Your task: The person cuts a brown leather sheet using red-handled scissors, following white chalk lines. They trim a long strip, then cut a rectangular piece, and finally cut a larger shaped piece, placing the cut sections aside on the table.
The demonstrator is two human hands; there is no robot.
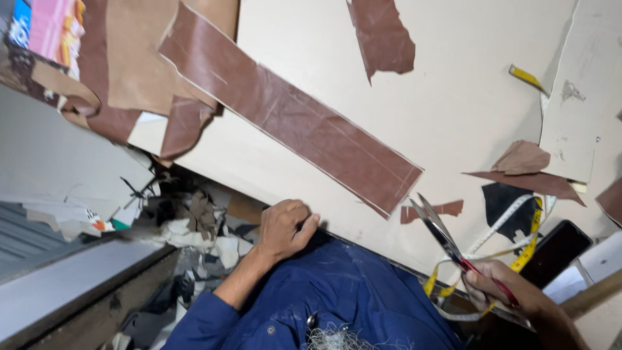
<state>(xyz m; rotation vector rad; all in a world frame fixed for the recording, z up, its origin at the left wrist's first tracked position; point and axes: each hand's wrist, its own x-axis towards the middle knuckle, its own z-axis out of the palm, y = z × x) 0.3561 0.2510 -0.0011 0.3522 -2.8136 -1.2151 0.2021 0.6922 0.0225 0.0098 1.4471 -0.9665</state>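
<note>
While gripping red-handled scissors (453, 249) at lower right, right hand (502, 291) with fingers (476, 280) curled tight through the handles, blades parted and pointing up and left over the table (453, 97). Blade tips just short of the lower right end of a long brown leather strip (291, 110), not touching it; a small brown offcut (444, 209) just beside the blades, on their right. Left hand (285, 227) resting at the near table edge, fingers (304, 223) folded in a loose fist with the thumb against them, holding nothing that can be made out, well clear of the scissors and just below the strip's lower edge. Blue sleeve (214, 311) and blue garment (350, 291) between the two hands.

Further out from the right hand: yellow and white measuring tape (525, 249) looping under the scissors and running up across the table; a dark phone (554, 253) lying just right of the tape; a black scrap (508, 201) under the tape; a flat brown triangular piece (538, 181) with a crumpled tan scrap (521, 157) above it; a pale card sheet (576, 116) at the right edge.

Strip lying diagonally, from upper left down to lower right, flat on the pale table. Torn brown piece (382, 35) near the top. Tan and brown leather sheets (139, 58) heaped at upper left, overlapping the strip's upper end. Below the table edge, on the left, a litter of scraps (194, 223) on the floor.
</note>
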